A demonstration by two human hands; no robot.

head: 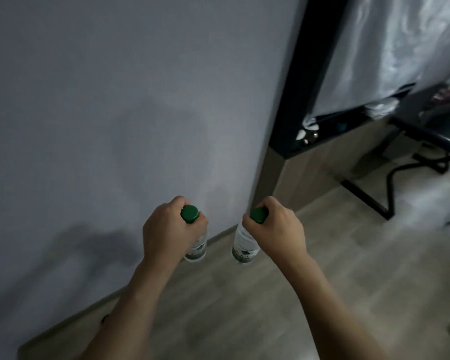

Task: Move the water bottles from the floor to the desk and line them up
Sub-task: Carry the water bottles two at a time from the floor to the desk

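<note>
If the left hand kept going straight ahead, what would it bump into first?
Most likely the grey wall, right ahead of the left hand and its bottle; depth is hard to judge.

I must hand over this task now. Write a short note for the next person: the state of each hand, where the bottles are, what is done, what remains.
Left hand: grips the neck of the left bottle, just under its green cap.
Right hand: grips the right bottle the same way.
Both bottles hang upright near the grey wall, above the wooden floor.
Done: two bottles picked up.
Left: carry them to the desk and line them up. The dark furniture at right may be the desk; I cannot tell. No other bottles are in view.
</note>
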